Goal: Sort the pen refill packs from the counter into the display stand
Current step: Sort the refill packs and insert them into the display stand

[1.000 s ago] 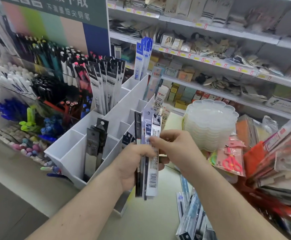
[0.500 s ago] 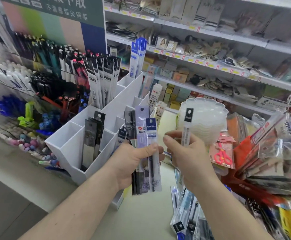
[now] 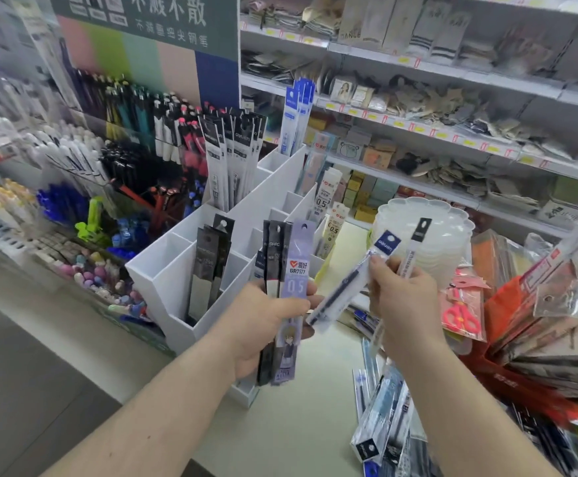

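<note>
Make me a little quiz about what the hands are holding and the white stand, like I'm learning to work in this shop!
1. True or false: the left hand grips the purple pack.
2. How many packs does the right hand pinch: A one, B two, C five?
3. Fill in: the tall blue packs stand at the ___ of the white display stand.

Key: 1 true. 2 B: a blue-topped pack and a black-topped pack. 3 back.

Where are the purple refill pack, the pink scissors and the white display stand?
purple refill pack point(image 3: 297, 270): head view, on its printed label.
pink scissors point(image 3: 461, 316): head view, on the handles.
white display stand point(image 3: 177, 325): head view, on its front wall.
</note>
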`<action>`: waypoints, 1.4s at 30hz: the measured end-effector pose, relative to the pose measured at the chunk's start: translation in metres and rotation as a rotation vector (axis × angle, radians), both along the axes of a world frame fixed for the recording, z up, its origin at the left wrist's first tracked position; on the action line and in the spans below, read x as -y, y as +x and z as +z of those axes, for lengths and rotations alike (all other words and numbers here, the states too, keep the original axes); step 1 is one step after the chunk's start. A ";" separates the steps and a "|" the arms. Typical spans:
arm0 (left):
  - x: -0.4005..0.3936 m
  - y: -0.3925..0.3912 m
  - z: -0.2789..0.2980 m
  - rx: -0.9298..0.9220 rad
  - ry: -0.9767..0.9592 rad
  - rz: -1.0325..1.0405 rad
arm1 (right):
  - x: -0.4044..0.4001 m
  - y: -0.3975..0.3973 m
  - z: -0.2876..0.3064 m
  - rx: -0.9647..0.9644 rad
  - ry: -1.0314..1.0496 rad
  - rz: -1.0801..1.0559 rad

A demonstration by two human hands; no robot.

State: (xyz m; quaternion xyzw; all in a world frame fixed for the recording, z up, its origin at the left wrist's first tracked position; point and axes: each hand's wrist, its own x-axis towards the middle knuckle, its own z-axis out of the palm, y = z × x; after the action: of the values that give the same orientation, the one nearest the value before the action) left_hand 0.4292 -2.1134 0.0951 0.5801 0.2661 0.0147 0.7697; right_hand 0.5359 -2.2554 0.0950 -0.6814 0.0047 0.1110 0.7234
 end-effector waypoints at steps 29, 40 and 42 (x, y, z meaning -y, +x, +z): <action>-0.014 -0.006 -0.007 0.037 0.162 0.114 | -0.068 -0.021 0.005 -0.169 -0.097 0.311; -0.010 -0.010 0.022 0.194 0.083 0.204 | -0.044 -0.016 0.037 0.044 0.228 0.144; -0.014 -0.014 0.031 0.228 0.063 0.258 | -0.047 -0.011 0.046 0.107 0.240 0.079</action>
State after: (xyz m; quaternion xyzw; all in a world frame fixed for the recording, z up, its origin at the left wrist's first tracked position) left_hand 0.4150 -2.0990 0.1260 0.5595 0.2485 0.1874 0.7681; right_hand 0.5252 -2.2081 0.1414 -0.5946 -0.0742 0.1026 0.7940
